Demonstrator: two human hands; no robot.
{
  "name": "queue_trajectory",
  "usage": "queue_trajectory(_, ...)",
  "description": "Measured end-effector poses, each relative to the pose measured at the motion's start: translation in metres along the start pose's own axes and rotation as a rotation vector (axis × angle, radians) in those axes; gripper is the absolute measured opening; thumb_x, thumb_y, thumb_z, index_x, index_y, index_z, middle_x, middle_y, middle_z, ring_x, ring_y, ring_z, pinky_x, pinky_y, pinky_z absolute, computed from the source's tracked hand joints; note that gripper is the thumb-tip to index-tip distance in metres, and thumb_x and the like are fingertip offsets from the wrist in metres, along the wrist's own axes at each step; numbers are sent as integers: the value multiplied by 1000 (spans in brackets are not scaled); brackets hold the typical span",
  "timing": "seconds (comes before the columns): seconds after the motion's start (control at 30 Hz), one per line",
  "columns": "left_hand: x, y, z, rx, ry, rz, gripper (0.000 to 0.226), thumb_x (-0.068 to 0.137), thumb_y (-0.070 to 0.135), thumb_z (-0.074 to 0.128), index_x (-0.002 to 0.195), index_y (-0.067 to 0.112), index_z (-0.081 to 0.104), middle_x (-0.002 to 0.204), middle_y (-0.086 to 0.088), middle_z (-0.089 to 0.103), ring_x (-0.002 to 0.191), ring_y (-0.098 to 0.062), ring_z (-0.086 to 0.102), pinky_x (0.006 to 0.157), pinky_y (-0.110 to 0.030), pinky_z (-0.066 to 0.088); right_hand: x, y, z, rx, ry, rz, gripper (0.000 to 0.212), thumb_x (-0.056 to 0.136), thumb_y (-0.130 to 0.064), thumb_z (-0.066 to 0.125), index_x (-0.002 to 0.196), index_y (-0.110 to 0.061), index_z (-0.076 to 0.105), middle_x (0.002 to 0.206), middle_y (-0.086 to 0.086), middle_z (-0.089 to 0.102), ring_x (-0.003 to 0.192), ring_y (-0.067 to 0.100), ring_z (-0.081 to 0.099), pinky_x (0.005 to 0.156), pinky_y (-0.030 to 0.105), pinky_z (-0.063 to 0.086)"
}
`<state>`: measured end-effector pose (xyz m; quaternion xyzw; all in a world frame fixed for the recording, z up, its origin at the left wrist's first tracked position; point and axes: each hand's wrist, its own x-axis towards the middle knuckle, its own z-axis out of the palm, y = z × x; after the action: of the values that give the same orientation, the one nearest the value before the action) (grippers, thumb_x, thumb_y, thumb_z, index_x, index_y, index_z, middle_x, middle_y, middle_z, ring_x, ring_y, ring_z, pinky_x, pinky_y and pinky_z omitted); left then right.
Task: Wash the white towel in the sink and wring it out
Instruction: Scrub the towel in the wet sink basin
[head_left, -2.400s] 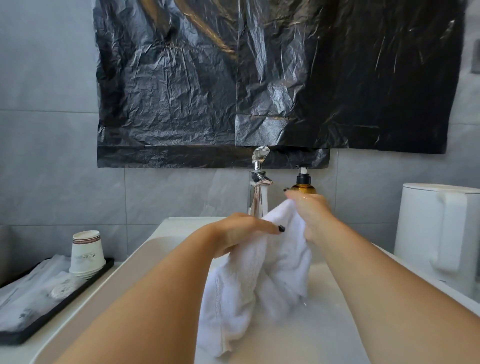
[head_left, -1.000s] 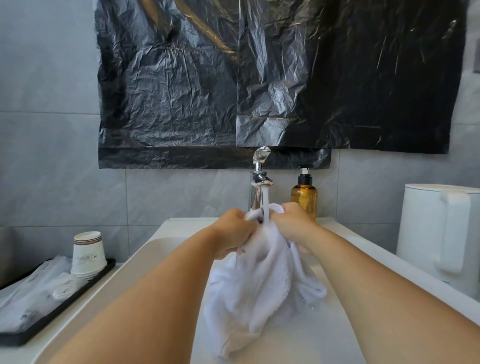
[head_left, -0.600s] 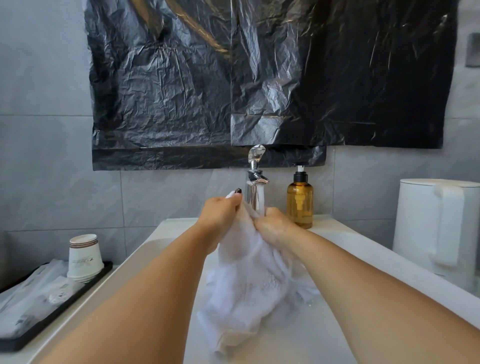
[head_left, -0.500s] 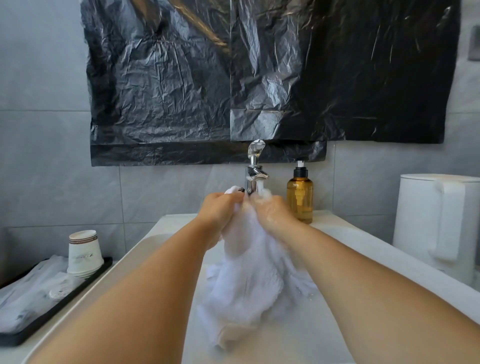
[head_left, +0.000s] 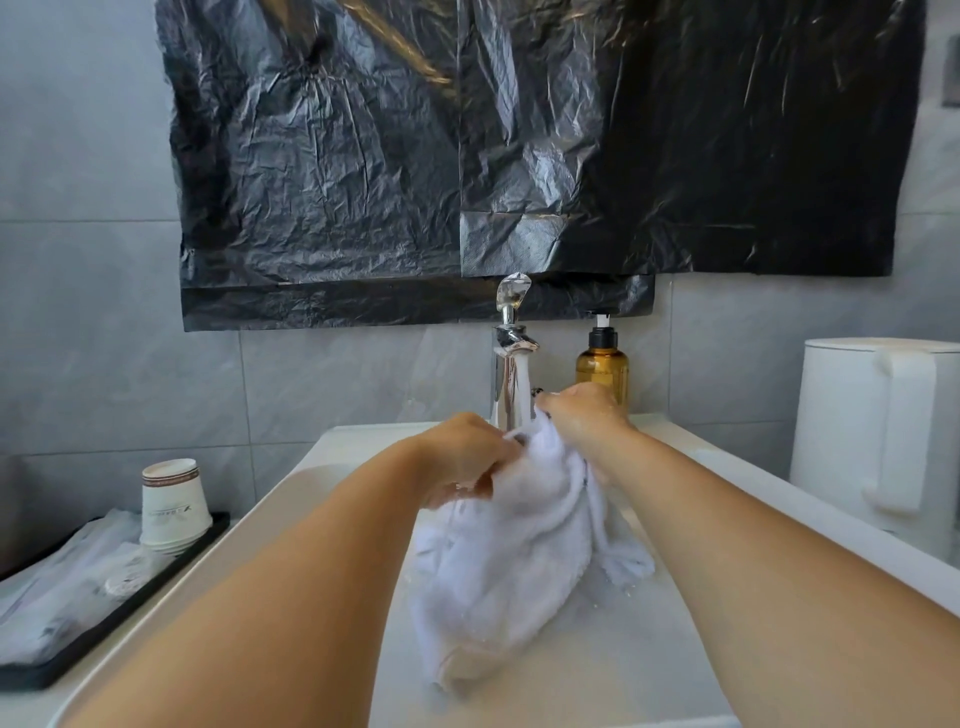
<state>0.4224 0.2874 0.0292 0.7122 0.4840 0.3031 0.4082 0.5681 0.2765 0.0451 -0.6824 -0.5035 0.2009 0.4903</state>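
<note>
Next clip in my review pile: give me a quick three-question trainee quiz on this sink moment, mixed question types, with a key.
1. True or false: water is running from the faucet onto the white towel.
2. Multiple choice: what stands just right of the faucet? A) amber pump bottle B) paper cups C) white kettle
3. Short answer: which hands hold the towel, and which hand is nearer the faucet?

Key:
1. True; a stream falls from the spout to the top of the towel.
2. A
3. Both; the left hand and right hand each grip the bunched upper part over the sink, and the right hand is nearer the faucet.
</note>
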Motion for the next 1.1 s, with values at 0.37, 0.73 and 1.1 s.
queue_trajectory(0.37,1,-3,1,217,62,-82,31,100,13,48,130,13,56,111,-5,62,88,-22,56,68,-28,45,-3,-5,-19,-141,156,-112,13,81,-12,66,82,-12,53,90,5,56,73,18,54,59,22,44)
queue_trajectory(0.73,2,-22,-6,755,-105,-312,62,85,58,66,121,8,62,119,-12,67,108,-30,67,98,-41,53,-20,-1,-6,-964,-668,-71,45,84,-12,64,128,-13,59,124,6,56,111,25,59,91,34,53)
queue_trajectory(1.1,8,-9,-13,377,472,-138,17,89,15,58,101,4,62,101,-17,65,92,-31,64,62,-28,43,-23,-1,-9,-574,-732,29,47,76,-5,74,120,-16,61,124,7,58,115,28,58,90,49,55)
